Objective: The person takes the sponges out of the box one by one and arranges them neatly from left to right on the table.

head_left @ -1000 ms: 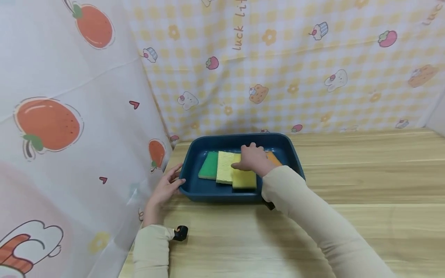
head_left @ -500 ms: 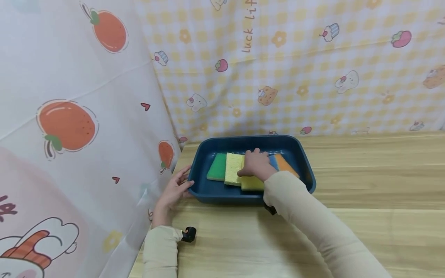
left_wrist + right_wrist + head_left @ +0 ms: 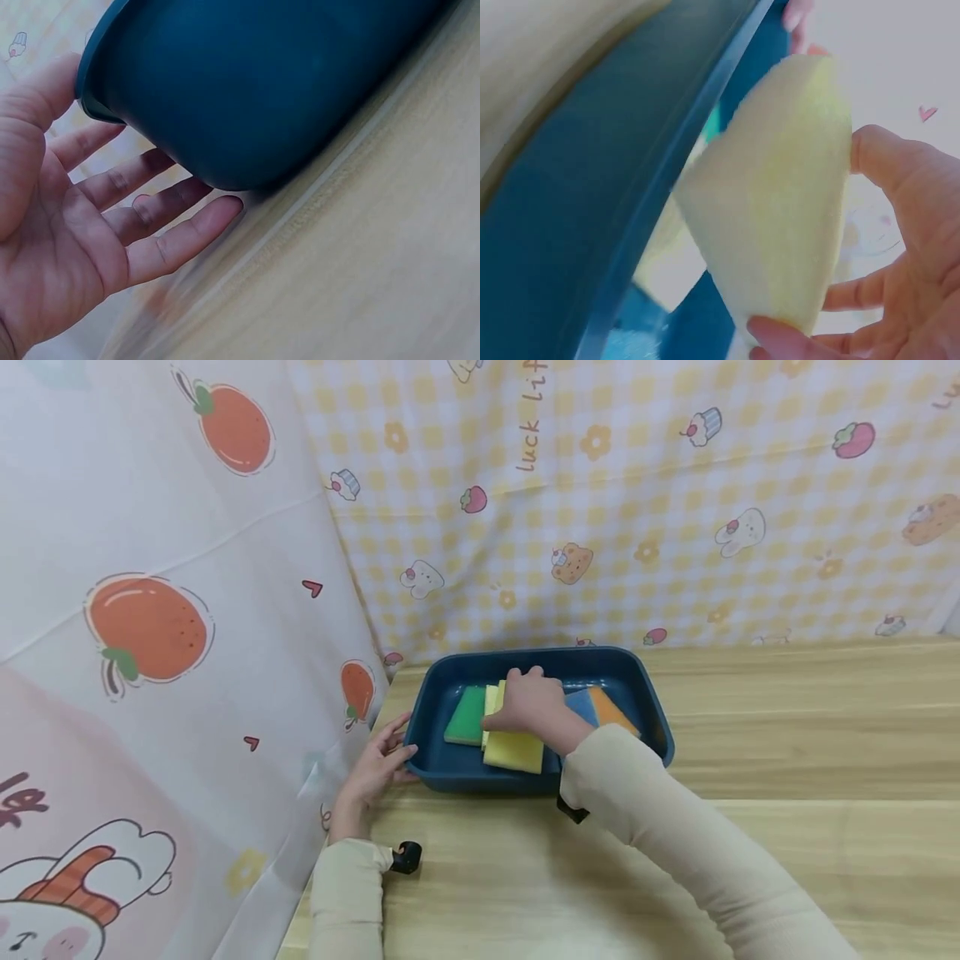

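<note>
A dark blue rectangular tub (image 3: 465, 782) holds several flat sponges. My right hand (image 3: 531, 703) pinches a yellow sponge (image 3: 514, 752) by its edges, thumb on one side and fingertips on the other. In the right wrist view this sponge (image 3: 780, 195) is raised and tilted over the tub. It partly covers a pale yellow sponge (image 3: 667, 262) lying inside. A green sponge (image 3: 467, 717) lies at the left, with a blue sponge (image 3: 582, 705) and an orange sponge (image 3: 611, 710) at the right. My left hand (image 3: 375, 768) rests at the tub's left end, thumb by the rim, fingers extended along the outer wall.
The tub stands on a wood-grain table (image 3: 787, 735), close to a yellow checked cloth (image 3: 645, 527) hanging behind. A white printed cloth (image 3: 247, 635) hangs along the left side, near the left forearm. Black wrist mounts (image 3: 407, 857) stick out below the sleeves.
My right hand has shifted left with the yellow sponge, which now covers much of the pale yellow one. The blue sponge shows more. The left hand stays at the tub's end.
</note>
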The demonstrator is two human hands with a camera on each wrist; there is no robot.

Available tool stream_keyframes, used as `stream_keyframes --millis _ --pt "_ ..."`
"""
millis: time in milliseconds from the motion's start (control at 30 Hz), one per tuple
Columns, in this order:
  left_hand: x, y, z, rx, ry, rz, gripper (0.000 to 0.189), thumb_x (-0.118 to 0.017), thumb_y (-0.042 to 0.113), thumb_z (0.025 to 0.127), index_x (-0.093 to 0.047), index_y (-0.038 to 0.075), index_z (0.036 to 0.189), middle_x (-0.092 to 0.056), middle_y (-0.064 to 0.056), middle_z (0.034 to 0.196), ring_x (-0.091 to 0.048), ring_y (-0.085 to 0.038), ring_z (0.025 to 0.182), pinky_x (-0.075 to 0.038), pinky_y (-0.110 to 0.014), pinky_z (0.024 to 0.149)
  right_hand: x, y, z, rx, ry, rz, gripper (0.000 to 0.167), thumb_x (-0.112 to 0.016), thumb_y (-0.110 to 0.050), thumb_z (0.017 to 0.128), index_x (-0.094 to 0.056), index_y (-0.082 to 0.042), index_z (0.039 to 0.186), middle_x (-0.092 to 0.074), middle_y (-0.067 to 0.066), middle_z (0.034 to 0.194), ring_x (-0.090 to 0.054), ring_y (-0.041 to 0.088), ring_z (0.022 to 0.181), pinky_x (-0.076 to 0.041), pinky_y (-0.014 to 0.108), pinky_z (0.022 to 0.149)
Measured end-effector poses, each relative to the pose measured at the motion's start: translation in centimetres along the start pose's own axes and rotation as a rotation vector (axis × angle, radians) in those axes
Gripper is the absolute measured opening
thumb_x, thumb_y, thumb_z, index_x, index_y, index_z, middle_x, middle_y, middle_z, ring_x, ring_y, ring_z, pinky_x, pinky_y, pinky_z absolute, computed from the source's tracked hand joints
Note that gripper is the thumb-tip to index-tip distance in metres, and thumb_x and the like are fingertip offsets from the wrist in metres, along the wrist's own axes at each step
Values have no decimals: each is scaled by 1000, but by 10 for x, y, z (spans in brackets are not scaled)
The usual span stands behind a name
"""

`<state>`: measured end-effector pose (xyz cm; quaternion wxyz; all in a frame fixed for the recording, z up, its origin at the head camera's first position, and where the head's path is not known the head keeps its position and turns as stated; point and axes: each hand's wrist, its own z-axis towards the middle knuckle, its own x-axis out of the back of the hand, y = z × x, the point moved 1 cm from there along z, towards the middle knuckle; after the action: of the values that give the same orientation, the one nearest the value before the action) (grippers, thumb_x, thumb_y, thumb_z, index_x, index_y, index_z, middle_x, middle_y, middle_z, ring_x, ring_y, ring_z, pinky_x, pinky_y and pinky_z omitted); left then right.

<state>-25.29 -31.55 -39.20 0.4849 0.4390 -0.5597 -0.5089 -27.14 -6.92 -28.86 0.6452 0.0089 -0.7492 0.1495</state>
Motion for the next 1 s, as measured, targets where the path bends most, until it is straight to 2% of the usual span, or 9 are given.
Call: stream_keyframes --millis 200,400,533,733,867,1000 --pt "-1 -4 5 -13 -22 -9 58 -48 4 91 -25 14 143 -40 -28 127 -55 -26 95 -50 -50 69 -3 -20 -21 23 -20 -35 93 -58 -62 72 -31 1 134 -43 22 123 -52 28 90 -45 42 82" --pt "2 -4 2 -6 -26 -20 58 -48 3 92 -23 14 143 -38 -29 130 -56 -26 97 -48 -54 71 -16 -39 -42 75 -3 -65 90 -58 -65 69 -41 3 126 -50 18 111 -53 23 78 -48 37 73" --pt "1 -2 -1 -23 -42 -16 59 -48 5 92 -22 12 144 -37 -30 129 -58 -19 93 -49 -53 70 -23 -48 -58 98 -11 -85 89 -60 -66 67 -46 3 121 -53 16 104 -52 21 73 -49 35 66" --pt "1 1 -3 -44 -64 -19 58 -47 5 93 -20 9 144 -36 -30 128 -59 -13 88 -50 -49 70 -37 -58 -73 142 -21 -153 84 -59 -67 66 -50 1 115 -54 14 98 -52 20 75 -49 35 64" --pt "1 1 -4 -44 -68 -23 58 -46 4 93 -19 9 144 -35 -31 129 -58 -12 89 -50 -51 71 -44 -65 -82 141 -25 -172 81 -59 -67 66 -51 -1 112 -53 14 97 -52 20 78 -48 35 66" --pt "0 2 -5 -48 -70 -13 58 -47 5 93 -19 9 144 -35 -32 130 -57 -19 94 -50 -50 71 -51 -71 -90 152 -23 -196 81 -58 -70 65 -52 -2 109 -53 12 93 -51 21 77 -48 36 65"
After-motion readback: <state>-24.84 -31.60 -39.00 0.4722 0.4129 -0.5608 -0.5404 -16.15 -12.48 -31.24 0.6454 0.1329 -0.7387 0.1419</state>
